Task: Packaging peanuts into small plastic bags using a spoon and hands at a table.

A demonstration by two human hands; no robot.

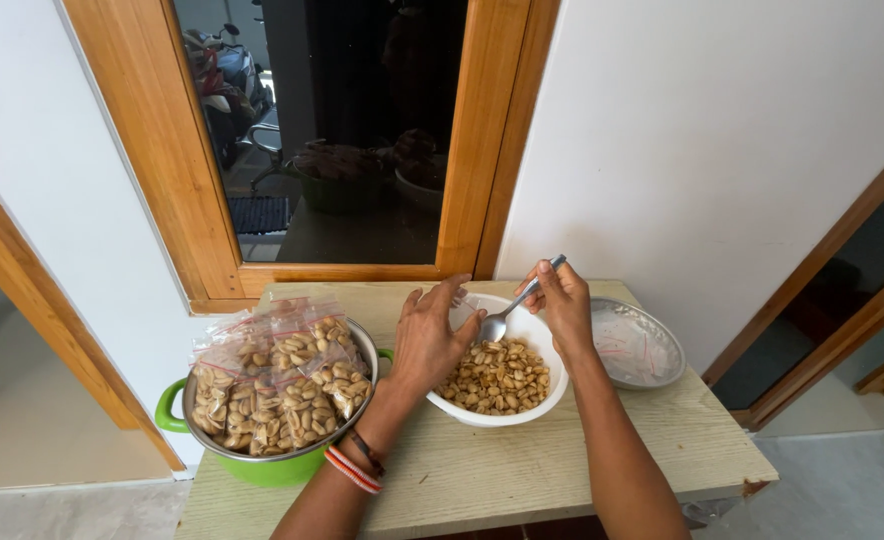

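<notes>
Here my right hand pinches a metal spoon, its bowl just over the peanuts in the white bowl mid-table. My left hand curls around a small clear bag at the bowl's rim. A green pot of filled bags sits at the table's left edge.

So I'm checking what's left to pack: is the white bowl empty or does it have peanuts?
Not empty: peanuts cover the white bowl's bottom, well below its rim.
</notes>
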